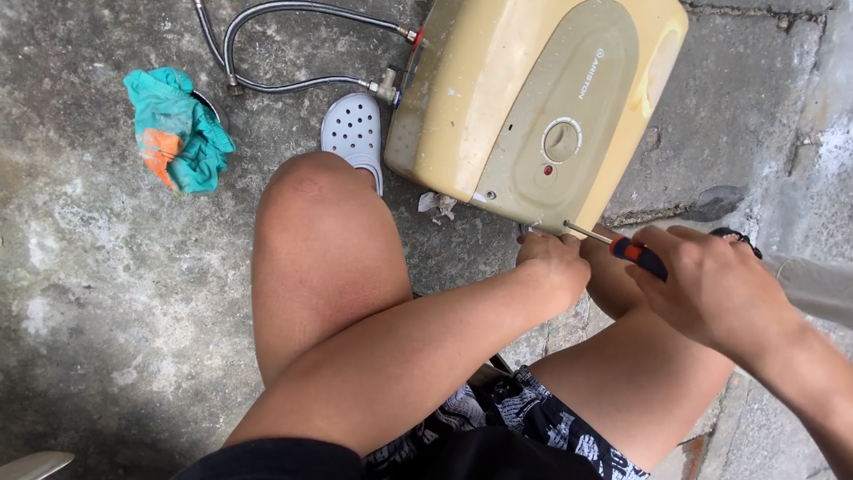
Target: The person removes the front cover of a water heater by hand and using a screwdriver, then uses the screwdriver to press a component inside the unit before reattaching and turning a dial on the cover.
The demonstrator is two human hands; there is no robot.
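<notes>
Beige water heater lying on concrete. Right hand clenched around screwdriver, tip at heater's lower edge. Left hand curled beside tip; contents indeterminate. Risk: angled shaft may slip off screw, striking left fingers.

There is one view only, from a camera worn on the person's head, looking steeply down past the knees to a concrete floor. It sits close: the bare legs fill the lower middle of the frame, the left hand and right hand meet at right of centre, and a yellowed water heater lies across the upper right. A teal cloth marks the upper left. No second view shares the scene.
</notes>
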